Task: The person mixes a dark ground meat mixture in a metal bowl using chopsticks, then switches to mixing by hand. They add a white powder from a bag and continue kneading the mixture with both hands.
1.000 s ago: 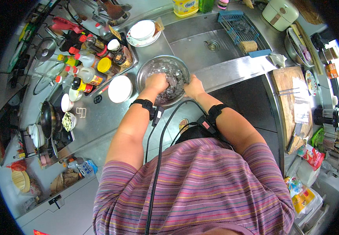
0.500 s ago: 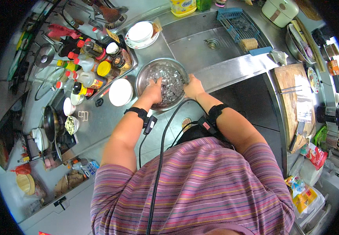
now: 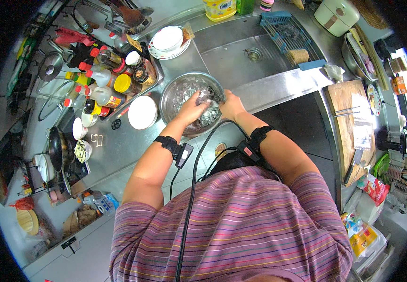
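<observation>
A round stainless steel bowl stands at the counter's edge, left of the sink. Inside lie glossy dark pieces mixed with whitish bits; their kind cannot be made out. My left hand reaches into the bowl over its near left rim, its fingers curled around a clump of these pieces. At the bowl's right side, my right hand grips the rim, thumb along the edge. Its lower fingers are partly hidden.
A white bowl stands close on the left, before a tray of sauce bottles and jars. Stacked plates sit behind. The sink lies beyond to the right, and a cutting board with a knife farther right.
My left hand has shifted right and closed around a clump in the bowl. More whitish bits show among the pieces. My right hand stays on the rim.
</observation>
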### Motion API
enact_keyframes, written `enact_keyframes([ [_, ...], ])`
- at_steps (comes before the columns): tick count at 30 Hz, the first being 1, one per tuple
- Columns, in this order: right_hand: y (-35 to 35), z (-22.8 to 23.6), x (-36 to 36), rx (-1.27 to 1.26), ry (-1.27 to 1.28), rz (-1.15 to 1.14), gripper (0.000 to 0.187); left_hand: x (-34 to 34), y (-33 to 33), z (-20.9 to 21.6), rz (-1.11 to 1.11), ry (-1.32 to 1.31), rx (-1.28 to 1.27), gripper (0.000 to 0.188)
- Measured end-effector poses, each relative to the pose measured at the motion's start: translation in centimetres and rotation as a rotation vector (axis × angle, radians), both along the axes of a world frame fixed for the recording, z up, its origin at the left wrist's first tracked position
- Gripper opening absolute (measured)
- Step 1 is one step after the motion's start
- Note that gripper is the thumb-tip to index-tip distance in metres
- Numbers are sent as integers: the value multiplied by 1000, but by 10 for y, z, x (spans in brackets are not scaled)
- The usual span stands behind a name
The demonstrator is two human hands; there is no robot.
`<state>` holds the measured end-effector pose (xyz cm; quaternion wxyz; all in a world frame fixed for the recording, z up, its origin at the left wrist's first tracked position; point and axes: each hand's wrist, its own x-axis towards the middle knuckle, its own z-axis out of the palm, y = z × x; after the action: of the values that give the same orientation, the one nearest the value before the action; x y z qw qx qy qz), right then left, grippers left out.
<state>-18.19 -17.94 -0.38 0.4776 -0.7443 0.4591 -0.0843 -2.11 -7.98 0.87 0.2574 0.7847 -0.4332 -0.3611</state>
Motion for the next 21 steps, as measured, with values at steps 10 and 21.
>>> enact_keyframes([
  [10, -3, 11, 0, -37, 46, 72, 43, -43, -18, -8, -212, -622, 47, 71],
  [21, -5, 5, 1, -17, 104, 64, 42, -34, -39, -19, -275, -740, 126, 47],
])
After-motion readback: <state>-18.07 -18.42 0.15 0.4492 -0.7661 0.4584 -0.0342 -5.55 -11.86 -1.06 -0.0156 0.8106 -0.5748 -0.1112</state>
